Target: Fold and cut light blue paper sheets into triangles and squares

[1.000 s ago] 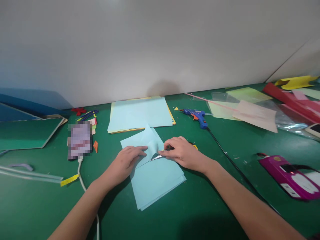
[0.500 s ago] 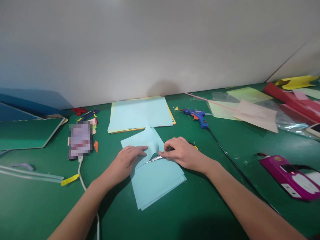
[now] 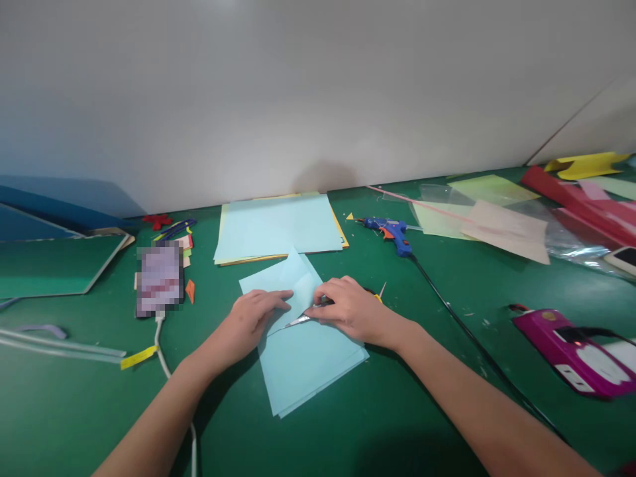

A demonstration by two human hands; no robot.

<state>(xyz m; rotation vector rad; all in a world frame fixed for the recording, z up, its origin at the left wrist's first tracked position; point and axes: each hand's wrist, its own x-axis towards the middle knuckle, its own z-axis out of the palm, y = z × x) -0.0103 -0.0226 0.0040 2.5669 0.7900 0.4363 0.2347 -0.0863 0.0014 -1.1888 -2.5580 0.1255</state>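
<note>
A light blue paper sheet (image 3: 313, 374), folded and doubled in places, lies at an angle in front of me. My left hand (image 3: 257, 313) rests on its left side with the fingers stretched out flat. In my right hand (image 3: 350, 306) is a craft knife (image 3: 298, 320), held low, its thin silver blade pointing left along a slit or fold across the paper. Above the blade the upper flap bulges up between my hands. The knife's handle is mostly hidden by my fingers. Yellow-and-black scissors (image 3: 381, 295) show partly behind my right hand.
A stack of coloured paper (image 3: 278, 225) lies by the wall, with a blue glue gun (image 3: 395, 233) to its right. A magenta power strip (image 3: 561, 344) sits at right. Left are a phone-like blurred device (image 3: 159, 278) on a white cable and a green board (image 3: 54, 268).
My right hand has slid a little left with the knife, bringing the blade further along the paper. More of the scissors shows behind it. My left hand stays put.
</note>
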